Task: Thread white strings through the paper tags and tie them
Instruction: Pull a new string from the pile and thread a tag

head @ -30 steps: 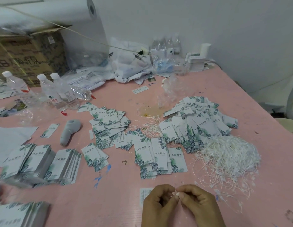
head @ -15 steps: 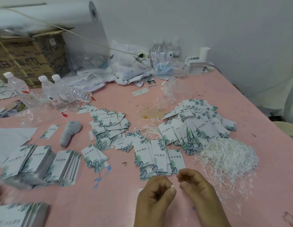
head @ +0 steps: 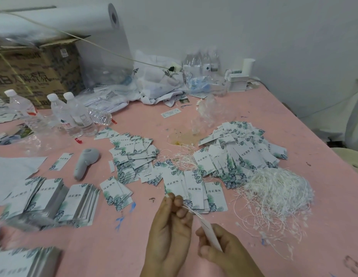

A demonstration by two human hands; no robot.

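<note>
My right hand (head: 220, 248) pinches a white paper tag (head: 211, 235) edge-on near the table's front. A thin white string (head: 191, 210) runs from the tag's top up to my left hand (head: 170, 222), whose fingers pinch it. A big tangle of loose white strings (head: 274, 194) lies to the right. Printed leaf-pattern tags sit in a heap (head: 240, 148) behind it, in another heap (head: 134, 154) at the centre, and as a few flat tags (head: 194, 190) just beyond my hands.
Neat stacks of tags (head: 54, 200) lie at front left on the pink table (head: 294, 120). A grey handheld device (head: 85, 164), three water bottles (head: 74, 114), a cardboard box (head: 30, 74), a white roll (head: 64, 19) and plastic bags (head: 158, 82) crowd the back.
My hands were pressed together at the front edge, then parted. Now the left has risen with the string and the right holds the tag lower, so the string stretches between them.
</note>
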